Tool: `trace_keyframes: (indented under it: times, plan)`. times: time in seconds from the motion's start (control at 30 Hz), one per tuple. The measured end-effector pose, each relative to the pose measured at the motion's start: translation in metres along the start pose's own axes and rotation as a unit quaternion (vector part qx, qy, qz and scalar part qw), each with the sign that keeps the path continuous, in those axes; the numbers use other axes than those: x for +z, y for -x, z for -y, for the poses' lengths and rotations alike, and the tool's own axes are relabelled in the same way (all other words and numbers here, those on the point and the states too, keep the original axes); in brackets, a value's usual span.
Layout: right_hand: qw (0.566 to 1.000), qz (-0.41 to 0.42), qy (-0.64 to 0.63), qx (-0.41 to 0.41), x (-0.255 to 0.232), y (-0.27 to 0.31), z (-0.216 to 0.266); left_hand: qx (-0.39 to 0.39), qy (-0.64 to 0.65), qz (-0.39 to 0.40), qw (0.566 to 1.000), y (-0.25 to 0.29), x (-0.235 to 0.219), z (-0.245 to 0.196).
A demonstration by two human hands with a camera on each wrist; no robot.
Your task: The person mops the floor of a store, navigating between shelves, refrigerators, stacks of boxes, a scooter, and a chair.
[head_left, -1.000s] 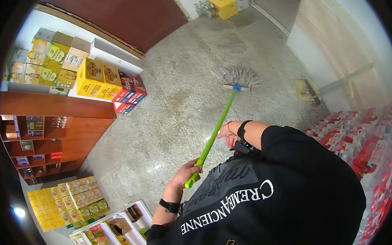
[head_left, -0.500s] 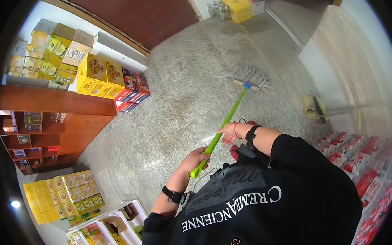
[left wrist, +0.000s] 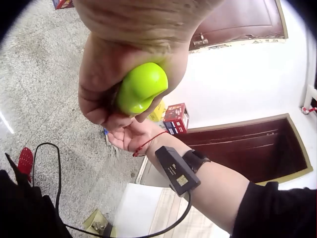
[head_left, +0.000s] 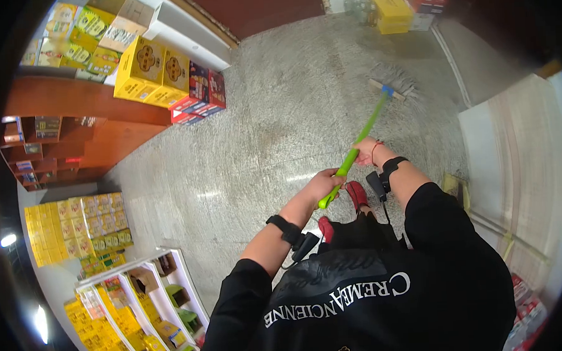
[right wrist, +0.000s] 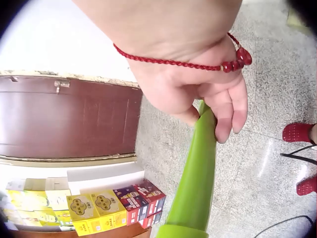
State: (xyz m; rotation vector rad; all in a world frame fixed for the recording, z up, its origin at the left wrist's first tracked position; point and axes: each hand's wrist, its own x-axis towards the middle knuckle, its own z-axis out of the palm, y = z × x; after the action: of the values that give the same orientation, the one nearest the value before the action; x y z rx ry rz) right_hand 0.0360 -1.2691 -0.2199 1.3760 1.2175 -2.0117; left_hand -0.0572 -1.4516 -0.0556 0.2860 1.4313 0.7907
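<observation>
A mop with a green handle [head_left: 371,120] slants away over the floor, its grey strand head [head_left: 399,77] lying on the ground. The left hand [head_left: 323,184] grips the handle close to its rounded end [left wrist: 146,85], fingers curled round it. Farther down the shaft, the right hand [head_left: 365,150] holds it between thumb and fingers. In the right wrist view the green shaft [right wrist: 193,173] passes between that thumb and the loosely bent fingers [right wrist: 225,119]. A blue clamp [head_left: 388,91] joins shaft and head.
Yellow boxes [head_left: 145,71] and red boxes [head_left: 199,94] are stacked at the left. Glass bottles [head_left: 359,9] stand by a yellow crate [head_left: 392,12] at the back. A pale panel [head_left: 512,159] lines the right side; white shelving [head_left: 141,269] stands lower left. Red shoes [head_left: 356,196] show below the hands.
The view has swung to the right. Mop head and both hands sit farther right and higher in the head view, the arms reach out more, and both red shoes now show.
</observation>
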Motion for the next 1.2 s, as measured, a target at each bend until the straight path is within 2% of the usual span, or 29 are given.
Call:
trace_keyframes:
  times: [0.03, 0.17, 0.27, 0.33, 0.47, 0.63, 0.77, 0.87, 1.0, 1.13, 1.2]
  plan:
    - [1.000, 0.005, -0.019, 0.013, 0.010, 0.020, 0.014, -0.003, 0.002, -0.004, 1.000, 0.001, -0.001, 0.001]
    - [1.000, 0.012, -0.003, 0.023, 0.038, 0.009, 0.006, -0.024, 0.023, -0.005, 0.999, 0.020, -0.017, 0.020]
    - [0.998, 0.012, 0.051, 0.028, 0.081, 0.015, -0.006, -0.026, 0.055, -0.022, 0.998, 0.050, -0.032, 0.049]
    - [0.988, 0.041, 0.146, 0.023, 0.110, 0.008, -0.021, -0.035, 0.066, -0.030, 0.997, 0.078, -0.042, 0.070]
    - [0.969, 0.093, 0.227, 0.008, 0.178, -0.005, -0.069, -0.038, 0.096, -0.049, 0.993, 0.138, -0.057, 0.132]
    - [0.957, 0.141, 0.254, 0.023, 0.282, 0.026, -0.130, -0.039, 0.101, -0.089, 0.990, 0.224, -0.069, 0.229]
    - [0.940, 0.174, 0.292, 0.041, 0.375, 0.057, -0.187, -0.035, 0.129, -0.115, 0.984, 0.312, -0.072, 0.307]
    - [0.868, 0.247, 0.427, 0.049, 0.434, 0.087, -0.216, -0.044, 0.144, -0.133, 0.980, 0.379, -0.074, 0.349]
    - [0.834, 0.323, 0.444, 0.057, 0.472, 0.117, -0.238, -0.061, 0.177, -0.144, 0.972, 0.439, -0.070, 0.369]
    - [0.817, 0.351, 0.450, 0.079, 0.481, 0.129, -0.245, -0.068, 0.159, -0.151, 0.973, 0.451, -0.060, 0.379]
    - [0.826, 0.344, 0.440, 0.077, 0.476, 0.127, -0.247, -0.072, 0.152, -0.153, 0.974, 0.447, -0.055, 0.378]
